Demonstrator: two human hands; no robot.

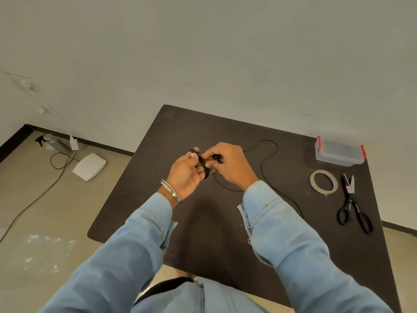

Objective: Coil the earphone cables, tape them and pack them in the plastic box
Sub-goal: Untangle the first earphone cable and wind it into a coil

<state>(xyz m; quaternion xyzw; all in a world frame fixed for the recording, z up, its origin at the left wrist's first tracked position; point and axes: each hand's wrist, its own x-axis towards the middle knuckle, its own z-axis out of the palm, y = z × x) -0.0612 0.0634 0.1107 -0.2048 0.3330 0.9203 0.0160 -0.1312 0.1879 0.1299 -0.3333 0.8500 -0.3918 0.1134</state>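
While the left hand [185,175] grips coiled loops of black cable [268,154] at frame centre, the right hand [228,163] pinches its earbud end; slack trails right toward the box [339,152], tape [323,181] and scissors [354,206] on the table [214,233]

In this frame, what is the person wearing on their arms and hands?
Both arms are in light blue long sleeves with unbuttoned cuffs. The left hand has a silver bangle at the wrist and a ring on one finger. The right hand also wears a ring. No gloves or watch show.
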